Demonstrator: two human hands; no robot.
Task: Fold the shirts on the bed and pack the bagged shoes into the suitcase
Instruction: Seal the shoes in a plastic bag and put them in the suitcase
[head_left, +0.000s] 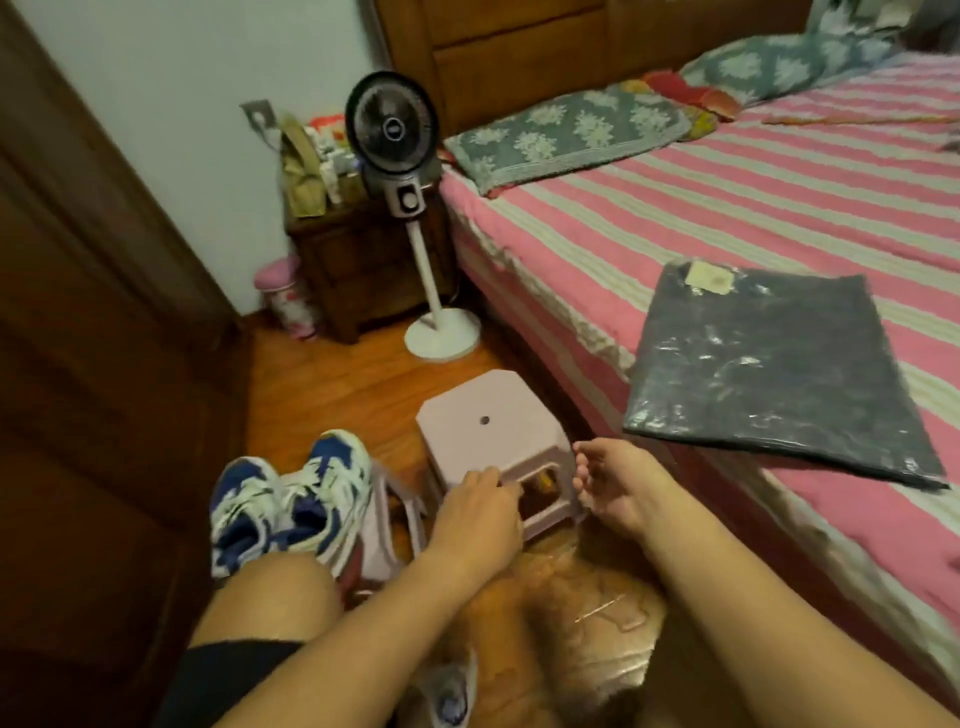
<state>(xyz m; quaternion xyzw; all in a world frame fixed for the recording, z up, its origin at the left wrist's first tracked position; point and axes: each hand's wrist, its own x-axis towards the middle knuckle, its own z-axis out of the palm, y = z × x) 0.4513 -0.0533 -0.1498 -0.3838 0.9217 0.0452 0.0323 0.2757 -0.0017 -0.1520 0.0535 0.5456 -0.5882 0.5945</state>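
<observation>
A pair of blue and white shoes (291, 499) lies on a pale pink object to the left of my knee, with no bag around them. My left hand (478, 512) grips the near rim of a pink plastic stool (488, 415), its fingers curled over the side opening. Beside the stool's right corner is my right hand (610, 486), fingers loosely curled and holding nothing. A dark folded shirt in a clear plastic bag (779, 374) lies flat on the pink striped bed (675, 218), overhanging its edge. No suitcase is in view.
A standing fan (397, 124) and a cluttered wooden nightstand (353, 270) stand at the back by the wall. A dark wooden door (104, 312) fills the left. Crinkled clear plastic (576, 597) lies on the wooden floor between my arms. Patterned pillows (566, 132) lie at the bed's head.
</observation>
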